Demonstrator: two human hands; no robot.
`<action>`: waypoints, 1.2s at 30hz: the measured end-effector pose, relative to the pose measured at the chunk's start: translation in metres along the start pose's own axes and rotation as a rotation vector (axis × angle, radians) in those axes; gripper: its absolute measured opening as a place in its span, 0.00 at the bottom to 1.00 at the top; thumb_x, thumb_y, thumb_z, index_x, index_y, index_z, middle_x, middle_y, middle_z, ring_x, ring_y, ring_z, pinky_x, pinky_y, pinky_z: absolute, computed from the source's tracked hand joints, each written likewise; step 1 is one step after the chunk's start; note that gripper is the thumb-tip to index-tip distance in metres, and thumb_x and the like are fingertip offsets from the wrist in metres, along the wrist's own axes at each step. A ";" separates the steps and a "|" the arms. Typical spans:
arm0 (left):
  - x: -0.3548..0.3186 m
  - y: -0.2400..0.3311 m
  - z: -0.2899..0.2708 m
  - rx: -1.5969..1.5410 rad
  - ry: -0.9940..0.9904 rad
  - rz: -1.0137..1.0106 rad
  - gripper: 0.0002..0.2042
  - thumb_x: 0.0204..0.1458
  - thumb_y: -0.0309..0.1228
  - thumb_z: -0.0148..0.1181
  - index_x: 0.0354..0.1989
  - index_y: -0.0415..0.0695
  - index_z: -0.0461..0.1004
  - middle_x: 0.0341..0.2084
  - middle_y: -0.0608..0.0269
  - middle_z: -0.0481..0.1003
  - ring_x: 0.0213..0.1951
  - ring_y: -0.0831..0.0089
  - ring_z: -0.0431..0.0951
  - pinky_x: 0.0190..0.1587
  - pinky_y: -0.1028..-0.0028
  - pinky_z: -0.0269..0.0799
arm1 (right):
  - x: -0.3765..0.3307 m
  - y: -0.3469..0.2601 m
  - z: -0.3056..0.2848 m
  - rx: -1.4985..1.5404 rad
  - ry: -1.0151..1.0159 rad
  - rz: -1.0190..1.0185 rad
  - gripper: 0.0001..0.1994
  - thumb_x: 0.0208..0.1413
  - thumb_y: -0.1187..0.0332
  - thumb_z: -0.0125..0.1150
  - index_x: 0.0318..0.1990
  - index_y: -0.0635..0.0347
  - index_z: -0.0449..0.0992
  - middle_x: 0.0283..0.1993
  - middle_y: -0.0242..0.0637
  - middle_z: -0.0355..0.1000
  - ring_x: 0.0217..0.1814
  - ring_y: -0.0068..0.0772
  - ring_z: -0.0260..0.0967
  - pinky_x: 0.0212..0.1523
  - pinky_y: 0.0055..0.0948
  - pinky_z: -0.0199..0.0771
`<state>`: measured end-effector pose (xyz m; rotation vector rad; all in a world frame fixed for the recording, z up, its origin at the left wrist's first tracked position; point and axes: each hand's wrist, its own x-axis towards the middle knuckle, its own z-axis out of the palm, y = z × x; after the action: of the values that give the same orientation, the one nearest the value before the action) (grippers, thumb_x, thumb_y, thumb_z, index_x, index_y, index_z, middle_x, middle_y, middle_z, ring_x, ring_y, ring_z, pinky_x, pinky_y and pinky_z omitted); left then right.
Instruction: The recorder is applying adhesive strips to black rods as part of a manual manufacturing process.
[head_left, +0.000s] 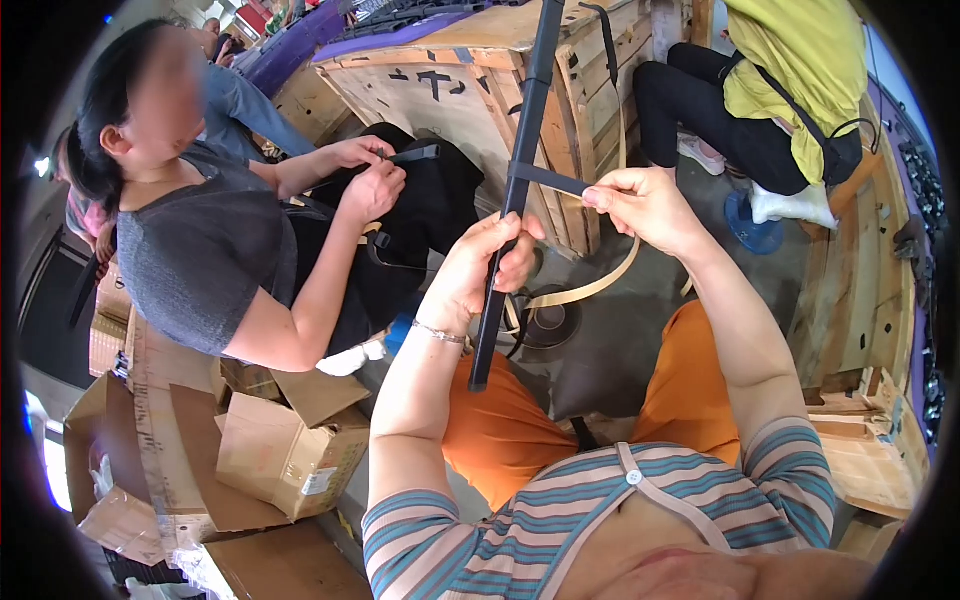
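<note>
My left hand (488, 262) is wrapped round a long, slim black bar (530, 110), which stands tilted and runs out past the upper edge of the view. From the bar, just above that hand, a short black strip (550, 180) stretches to the right. Its free end is pinched between the thumb and fingers of my right hand (645, 205). A narrow tan band (585, 291) curves below my right hand toward a dark roll (550, 326) near the floor. Whether the band joins the black strip, I cannot tell.
A co-worker in a grey top (215, 240) sits at left, handling a small black piece (415, 154). A wooden crate (430, 90) stands ahead. Another person in yellow (795, 80) sits at right, near a blue stool (752, 225). Open cardboard boxes (265, 455) lie at lower left.
</note>
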<state>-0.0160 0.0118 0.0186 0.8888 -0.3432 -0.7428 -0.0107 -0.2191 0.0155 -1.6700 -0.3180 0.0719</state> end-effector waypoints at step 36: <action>-0.003 -0.002 0.006 -0.228 -0.041 0.138 0.22 0.53 0.36 0.52 0.54 0.42 0.60 0.16 0.68 0.63 0.13 0.81 0.61 0.17 0.80 0.55 | -0.001 0.003 -0.004 -0.005 -0.043 -0.061 0.11 0.51 0.64 0.59 0.28 0.64 0.76 0.16 0.24 0.63 0.16 0.11 0.57 0.16 0.15 0.57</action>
<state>-0.0224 0.0093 0.0211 0.6291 -0.3457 -0.6582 -0.0101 -0.2237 0.0133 -1.6642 -0.4012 0.0617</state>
